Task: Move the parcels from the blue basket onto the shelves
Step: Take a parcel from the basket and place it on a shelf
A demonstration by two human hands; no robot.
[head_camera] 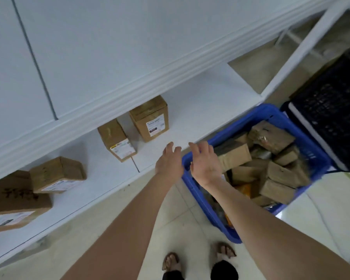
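Head view: sandalled feet [171, 261] stand on pale floor tiles [180, 225] at the bottom edge. Both bare arms reach forward. The left hand [168, 161] hangs empty, fingers loosely spread, over the front edge of the lower shelf [200, 102]. The right hand [205, 162], equally empty and relaxed, is over the near corner of the blue basket [259, 111]. Brown parcels [279, 174] lie heaped in the basket, which sits on the floor against the shelf. Four cardboard boxes [150, 120] stand on the white shelf to the left; the leftmost is cut off. A black crate [331, 118] sits just beyond the basket. The upper shelf [109, 47] hides the lower shelf's back.
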